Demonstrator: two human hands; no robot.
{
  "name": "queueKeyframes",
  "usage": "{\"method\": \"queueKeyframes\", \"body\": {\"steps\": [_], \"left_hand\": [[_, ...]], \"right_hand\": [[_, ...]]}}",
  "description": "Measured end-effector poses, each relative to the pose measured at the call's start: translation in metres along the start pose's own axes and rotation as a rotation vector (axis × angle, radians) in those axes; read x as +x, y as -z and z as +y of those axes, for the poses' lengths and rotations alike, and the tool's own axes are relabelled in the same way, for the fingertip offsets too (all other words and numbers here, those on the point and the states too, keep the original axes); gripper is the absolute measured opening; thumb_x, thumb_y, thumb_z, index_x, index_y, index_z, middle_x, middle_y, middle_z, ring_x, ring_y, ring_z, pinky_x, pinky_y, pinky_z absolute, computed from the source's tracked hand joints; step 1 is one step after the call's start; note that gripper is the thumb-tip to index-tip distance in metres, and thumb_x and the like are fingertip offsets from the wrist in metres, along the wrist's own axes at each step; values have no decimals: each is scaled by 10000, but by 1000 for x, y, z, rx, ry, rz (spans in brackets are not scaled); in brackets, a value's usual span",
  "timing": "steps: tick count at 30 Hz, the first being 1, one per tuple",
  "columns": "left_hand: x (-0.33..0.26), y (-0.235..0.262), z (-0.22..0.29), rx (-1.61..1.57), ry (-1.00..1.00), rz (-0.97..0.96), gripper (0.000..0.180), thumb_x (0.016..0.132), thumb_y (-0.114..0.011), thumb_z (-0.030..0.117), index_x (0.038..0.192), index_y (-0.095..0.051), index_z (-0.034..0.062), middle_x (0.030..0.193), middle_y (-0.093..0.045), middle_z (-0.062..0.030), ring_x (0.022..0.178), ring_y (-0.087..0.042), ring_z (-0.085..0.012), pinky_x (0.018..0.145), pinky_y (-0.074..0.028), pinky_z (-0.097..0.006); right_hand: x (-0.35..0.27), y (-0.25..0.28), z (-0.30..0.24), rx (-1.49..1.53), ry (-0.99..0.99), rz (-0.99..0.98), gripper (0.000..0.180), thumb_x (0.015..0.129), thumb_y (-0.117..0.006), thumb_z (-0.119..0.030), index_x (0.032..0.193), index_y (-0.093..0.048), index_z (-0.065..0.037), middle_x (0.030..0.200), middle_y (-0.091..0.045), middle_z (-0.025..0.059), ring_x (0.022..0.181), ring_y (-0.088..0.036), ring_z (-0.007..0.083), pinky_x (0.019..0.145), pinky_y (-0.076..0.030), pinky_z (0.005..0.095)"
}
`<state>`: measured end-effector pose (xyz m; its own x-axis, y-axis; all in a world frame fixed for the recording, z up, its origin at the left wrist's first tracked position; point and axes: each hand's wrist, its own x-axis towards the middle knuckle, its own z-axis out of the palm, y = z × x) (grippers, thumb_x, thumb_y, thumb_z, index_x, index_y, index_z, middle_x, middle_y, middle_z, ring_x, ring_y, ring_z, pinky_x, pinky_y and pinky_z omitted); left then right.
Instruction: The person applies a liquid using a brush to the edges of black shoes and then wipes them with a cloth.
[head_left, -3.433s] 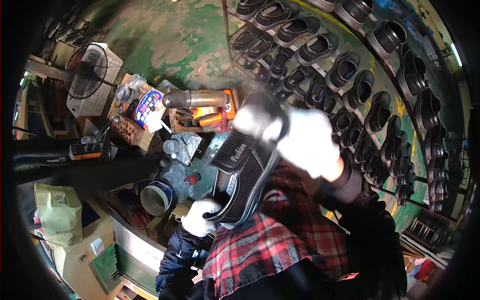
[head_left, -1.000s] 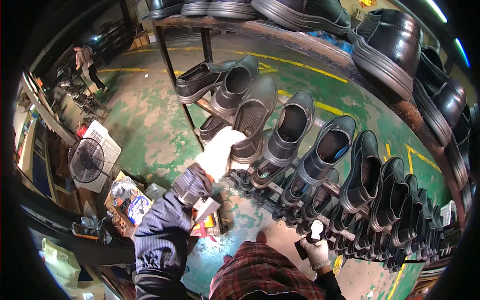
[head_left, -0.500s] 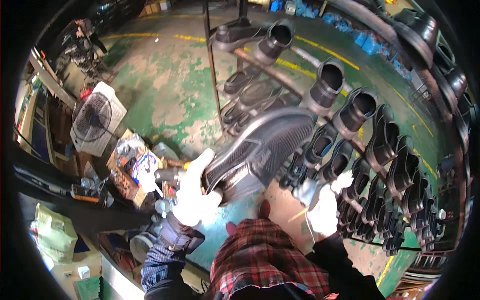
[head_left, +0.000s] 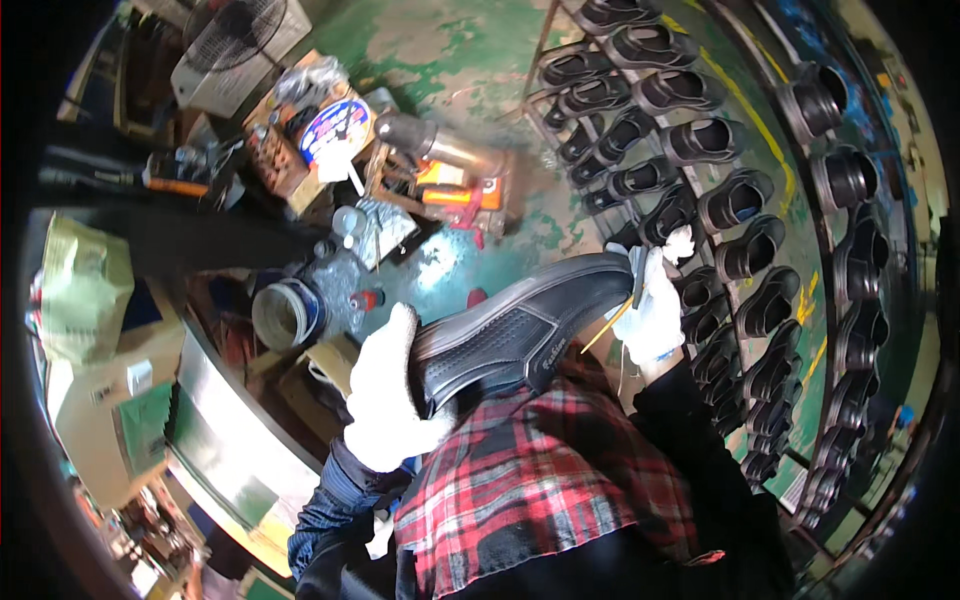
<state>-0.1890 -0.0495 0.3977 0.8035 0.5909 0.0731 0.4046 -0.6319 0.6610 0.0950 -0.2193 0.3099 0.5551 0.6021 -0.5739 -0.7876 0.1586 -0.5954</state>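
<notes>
bag: a pale green bag (head_left: 88, 290) stands at the far left on a tan surface.
fan: a round dark fan (head_left: 235, 35) is up near the top edge, against a pale crate.
bench edge: a shiny metal bench (head_left: 235, 410) runs close by the left sleeve, so that side is tight.
bucket: an open bucket (head_left: 278, 318) sits just beyond the bench.
left hand: the white-gloved left hand (head_left: 385, 400) is clamped on the shoe's heel end.
open floor: green floor (head_left: 470, 70) spreads between the clutter and the rack; the widest room is ahead.
shoe: the black shoe (head_left: 520, 325) hangs between the two hands, side turned up, above a red plaid apron (head_left: 540, 490).
right hand: the gloved right hand (head_left: 650, 315), apart from the left, grips a thin yellow stick (head_left: 606, 327) at the toe; i can't tell how firmly it presses the shoe.
rack: rows of black shoes (head_left: 765, 300) crowd near the right hand, hemming that side.
</notes>
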Motion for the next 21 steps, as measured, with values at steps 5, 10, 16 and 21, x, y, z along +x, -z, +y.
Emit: {"method": "queueKeyframes", "body": {"steps": [5,10,16,21], "left_hand": [[-27,-14,7,-28,124,-1,997,585,-743,162,1458,-314,-59,1340,-505,-262,1235,-531,-351,1065,-394,-383],[-33,-28,12,-196,247,-21,1031,590,-779,177,1454,-277,-78,1264,-528,-291,1147,-561,-414,1008,-442,-425],[-28,-41,13,-499,434,-53,1011,623,-750,113,1479,-237,-50,1299,-530,-246,1210,-552,-323,1038,-424,-375],[-16,-42,4,-486,391,-140,985,626,-738,77,1476,-255,-44,1326,-513,-232,1232,-536,-303,1052,-406,-363]], "right_hand": [[-9,-3,-6,-758,368,-139,478,1037,-422,-381,1202,-583,38,1034,-677,87,901,-643,141,858,-497,265],[-7,-5,-25,-524,153,-150,581,994,-491,-457,1214,-556,77,1086,-658,146,981,-633,227,883,-507,339],[0,-13,-43,-782,275,-180,492,1034,-386,-380,1168,-611,37,1074,-663,140,955,-623,222,878,-483,312],[27,44,-31,-1331,686,-97,370,1032,-393,-236,1174,-623,17,1077,-667,198,979,-628,318,898,-478,313]]}}
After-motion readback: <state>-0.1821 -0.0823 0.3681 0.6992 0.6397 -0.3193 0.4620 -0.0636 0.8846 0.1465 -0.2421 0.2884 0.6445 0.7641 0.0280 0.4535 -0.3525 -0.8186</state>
